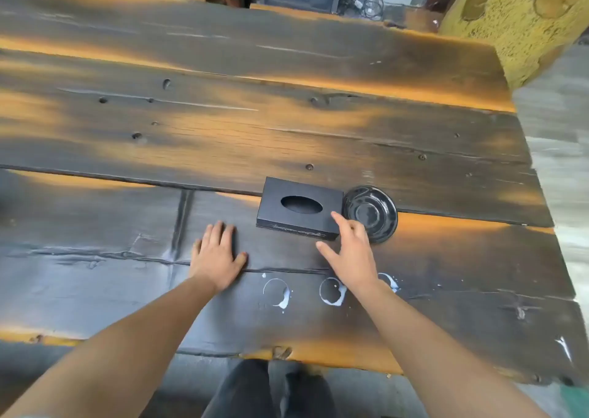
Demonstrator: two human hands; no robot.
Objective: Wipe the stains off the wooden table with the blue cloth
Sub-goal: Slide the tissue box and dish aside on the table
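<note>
Likely a rustic café or workshop: charred plank table [287,124], tangled cables [366,3], concrete floor [554,124].

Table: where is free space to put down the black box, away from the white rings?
The table is bare beyond the black box and left of the left hand. It is crowded near the front edge: box, black dish, right hand and white rings sit close together.
</note>
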